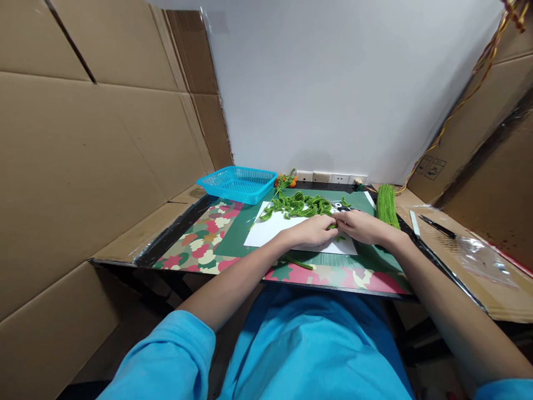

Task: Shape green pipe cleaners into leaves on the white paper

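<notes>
My left hand and my right hand meet above a white sheet of paper, fingers closed at the tips. Between them shows a short bit of green pipe cleaner, pinched by both; its full shape is hidden by the fingers. Just beyond lies a heap of curled green pipe cleaner pieces. Scissors with dark handles rest behind my right hand. One more green pipe cleaner lies near the table's front edge, below my left wrist.
A blue plastic basket stands at the back left, beside orange and green pipe cleaner flowers. To the right are a bundle of green pipe cleaners, a black pen-like tool and a clear plastic bag. Cardboard walls flank the table.
</notes>
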Motion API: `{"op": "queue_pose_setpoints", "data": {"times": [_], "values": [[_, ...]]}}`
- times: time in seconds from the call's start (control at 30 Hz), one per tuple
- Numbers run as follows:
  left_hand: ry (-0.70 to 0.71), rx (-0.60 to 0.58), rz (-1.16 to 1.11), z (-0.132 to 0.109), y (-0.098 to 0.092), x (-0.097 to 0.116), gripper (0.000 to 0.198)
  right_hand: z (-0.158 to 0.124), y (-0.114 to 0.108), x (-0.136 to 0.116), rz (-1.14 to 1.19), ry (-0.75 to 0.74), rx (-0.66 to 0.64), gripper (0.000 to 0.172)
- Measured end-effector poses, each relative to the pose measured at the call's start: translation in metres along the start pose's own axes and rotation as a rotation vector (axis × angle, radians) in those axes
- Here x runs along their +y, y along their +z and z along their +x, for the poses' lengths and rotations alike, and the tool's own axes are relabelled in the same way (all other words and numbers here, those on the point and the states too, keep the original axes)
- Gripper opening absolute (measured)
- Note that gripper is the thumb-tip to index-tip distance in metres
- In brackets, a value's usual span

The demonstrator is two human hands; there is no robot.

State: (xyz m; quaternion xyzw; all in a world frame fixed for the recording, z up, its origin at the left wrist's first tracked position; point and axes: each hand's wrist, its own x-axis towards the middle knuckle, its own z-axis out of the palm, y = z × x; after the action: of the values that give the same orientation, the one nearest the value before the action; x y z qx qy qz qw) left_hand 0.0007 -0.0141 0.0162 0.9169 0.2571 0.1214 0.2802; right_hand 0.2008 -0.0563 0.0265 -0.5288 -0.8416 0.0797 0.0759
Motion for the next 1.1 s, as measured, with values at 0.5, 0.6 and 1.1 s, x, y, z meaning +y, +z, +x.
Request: {"op": "queue_pose_setpoints", "data": {"times": [0.5,0.6,1.1], "values": [[0.016,-0.012,0.027,-0.0021,-0.0013,0.0015,0.021,-0.0011,-0.0022,-0.0019,0.0,-0.002,-0.013,0.026],[0.025,-0.018,0.029,-0.0019,-0.001,0.0003,0.021,-0.0015,-0.0031,-0.0026,-0.002,-0.001,-0.015,0.025],[0.029,-0.001,0.021,-0.002,0.0001,-0.0005,0.022,-0.0026,-0.0034,-0.0041,-0.008,0.021,-0.011,0.026]]}}
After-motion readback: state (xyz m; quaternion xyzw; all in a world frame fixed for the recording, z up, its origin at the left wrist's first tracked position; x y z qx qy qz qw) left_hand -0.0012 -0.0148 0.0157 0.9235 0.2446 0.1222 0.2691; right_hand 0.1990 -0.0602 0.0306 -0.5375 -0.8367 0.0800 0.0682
